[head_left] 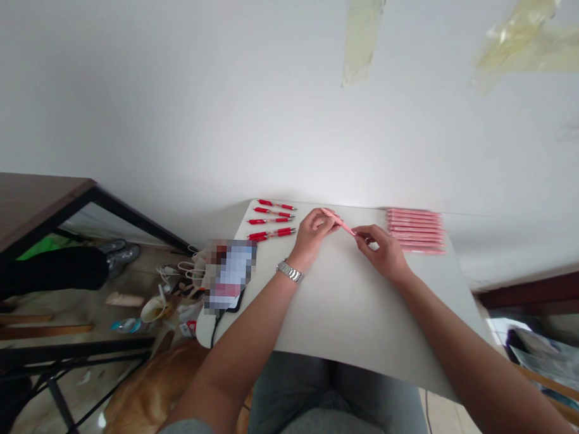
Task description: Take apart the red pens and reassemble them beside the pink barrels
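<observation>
White tabletop (334, 294) spread below the grip and toward the body, leaving open room between the forearms; its far edge met the wall (293, 116) just beyond the hands, its near edge curving over the lap. Reaching in from the lower left, the left hand (314, 229) was closed around a pink pen (337, 220) that slanted down to the right between both hands; the right hand (382, 249) pinched its lower tip between thumb and finger. Left of the grip lay slim red pens (271, 221), and nearer the body, a flat phone (230, 278). Right of the grip, a pink bundle (415, 231) of slender rods lay side by side. Linked metal formed the watch (290, 270) behind the left hand.
</observation>
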Motion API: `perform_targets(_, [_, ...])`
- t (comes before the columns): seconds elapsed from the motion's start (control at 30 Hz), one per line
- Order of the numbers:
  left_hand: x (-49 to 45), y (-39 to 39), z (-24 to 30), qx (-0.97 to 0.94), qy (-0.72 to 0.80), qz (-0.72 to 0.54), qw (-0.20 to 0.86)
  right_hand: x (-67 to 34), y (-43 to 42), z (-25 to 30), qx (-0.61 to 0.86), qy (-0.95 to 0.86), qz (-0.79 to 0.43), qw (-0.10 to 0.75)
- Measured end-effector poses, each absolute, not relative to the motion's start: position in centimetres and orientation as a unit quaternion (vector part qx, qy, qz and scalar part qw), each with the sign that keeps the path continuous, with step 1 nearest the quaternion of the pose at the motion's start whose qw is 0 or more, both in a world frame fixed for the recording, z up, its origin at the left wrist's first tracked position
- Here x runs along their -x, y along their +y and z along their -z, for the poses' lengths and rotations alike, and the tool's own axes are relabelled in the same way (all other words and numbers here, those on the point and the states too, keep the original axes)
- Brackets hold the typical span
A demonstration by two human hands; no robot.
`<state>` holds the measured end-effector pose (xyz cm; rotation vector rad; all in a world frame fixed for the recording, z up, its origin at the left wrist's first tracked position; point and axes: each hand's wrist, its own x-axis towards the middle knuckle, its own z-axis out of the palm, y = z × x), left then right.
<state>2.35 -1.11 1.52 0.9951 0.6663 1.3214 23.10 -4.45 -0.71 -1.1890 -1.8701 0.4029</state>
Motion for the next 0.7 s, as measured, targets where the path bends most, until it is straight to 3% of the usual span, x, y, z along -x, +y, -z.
perform_targets(0.47, [-2.34,-1.23,-1.49,-0.446,0.295,-0.57,0.624,-22.98,-4.5,0.32,0.475,-0.75,-0.147,0.436])
perform_targets(0.7, [-2.39,-1.07,-1.29,-0.409,0.292,-0.546,0.67,-23.06,-4.69,-0.06,0.471,-0.752,-0.163,0.431])
